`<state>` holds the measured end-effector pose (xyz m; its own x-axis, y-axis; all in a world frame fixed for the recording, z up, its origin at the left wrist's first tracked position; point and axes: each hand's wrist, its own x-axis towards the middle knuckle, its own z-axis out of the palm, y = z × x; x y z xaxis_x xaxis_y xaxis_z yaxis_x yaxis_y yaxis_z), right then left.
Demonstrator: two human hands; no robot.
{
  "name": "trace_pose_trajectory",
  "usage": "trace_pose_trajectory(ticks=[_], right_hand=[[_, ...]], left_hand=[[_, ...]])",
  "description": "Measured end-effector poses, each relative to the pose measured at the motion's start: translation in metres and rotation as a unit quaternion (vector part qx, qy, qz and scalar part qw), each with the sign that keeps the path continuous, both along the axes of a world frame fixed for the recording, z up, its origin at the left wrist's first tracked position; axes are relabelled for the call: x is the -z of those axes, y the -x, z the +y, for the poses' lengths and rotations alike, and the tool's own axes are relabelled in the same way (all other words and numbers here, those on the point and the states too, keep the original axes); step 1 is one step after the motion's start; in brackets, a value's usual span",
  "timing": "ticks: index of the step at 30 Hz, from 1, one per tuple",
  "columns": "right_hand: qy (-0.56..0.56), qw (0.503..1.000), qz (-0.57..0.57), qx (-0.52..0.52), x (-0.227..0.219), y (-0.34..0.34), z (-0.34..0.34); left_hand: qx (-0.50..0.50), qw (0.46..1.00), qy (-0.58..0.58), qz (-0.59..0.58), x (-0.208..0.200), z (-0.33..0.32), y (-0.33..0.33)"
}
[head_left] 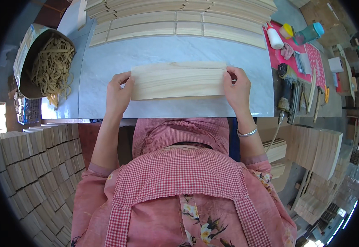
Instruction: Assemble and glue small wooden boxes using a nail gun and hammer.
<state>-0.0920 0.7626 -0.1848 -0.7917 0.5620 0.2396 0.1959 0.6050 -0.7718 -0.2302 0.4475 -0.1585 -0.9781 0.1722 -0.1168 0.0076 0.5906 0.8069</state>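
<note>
A pale wooden board (pixel 178 81), made of long slats side by side, lies flat across the grey marble table (pixel 146 53). My left hand (pixel 118 93) grips its left end, thumb on top. My right hand (pixel 236 88) grips its right end the same way; a silver bangle sits on that wrist. Rows of similar wooden slats (pixel 179 18) lie along the far side of the table, apart from the board I hold.
A round container of tan rubber bands (pixel 51 66) stands at the left. A white glue bottle (pixel 274 38), a teal bottle (pixel 309 33) and hand tools (pixel 295 96) lie on a pink mat at the right. Stacked wood pieces (pixel 35 164) fill the lower left and right.
</note>
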Motion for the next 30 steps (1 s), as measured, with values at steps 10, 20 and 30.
trace_pose_trajectory(ticks=[10, 20, 30], right_hand=[[0.008, 0.998, 0.065, 0.006, 0.006, -0.018, -0.003], [0.044, 0.993, 0.106, 0.007, 0.015, -0.01, -0.01], [0.05, 0.99, 0.128, 0.014, 0.019, -0.009, -0.012]], left_hand=[[0.409, 0.854, 0.129, 0.296, -0.022, 0.118, -0.033], [0.443, 0.843, 0.102, 0.289, 0.008, 0.157, -0.028], [0.449, 0.829, 0.094, 0.319, 0.009, 0.159, -0.025]])
